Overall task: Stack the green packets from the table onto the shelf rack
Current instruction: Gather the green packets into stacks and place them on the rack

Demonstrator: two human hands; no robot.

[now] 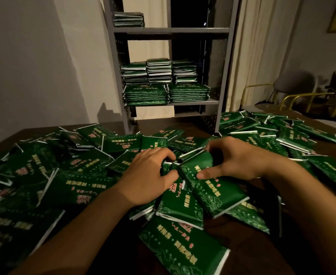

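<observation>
A dim room with a pale wall and cream curtains holds a dark wooden bench (242,245), its top almost buried under loose green packets (79,165) that sprawl from the left edge across to the far right corner. At the bench's far edge stands a grey metal shelf rack (171,30) with perforated side panels; neat stacks of packets (165,84) already fill its middle shelf, and a short stack sits at the left of the upper shelf. Near the middle of the bench, the right hand (234,157) curls its fingers over the far end of one packet (212,187), thumb pressing on the printed face, and that end bows upward. The left hand (151,171) is curled into the heap just beside it, fingers and thumb apparently pinching another packet's edge, though what it holds is partly hidden. The packets look like flat rectangular pouches of glossy film, printed with gold lettering and scrollwork, with silvery crimped seals at the short ends. Judging by that bend, they are light and pliant, and the sheen suggests they slide easily over one another. A hold across the broad faces near the middle, or on both long edges, should keep a gathered bundle square; the thin seals seem poor places to grip.
</observation>
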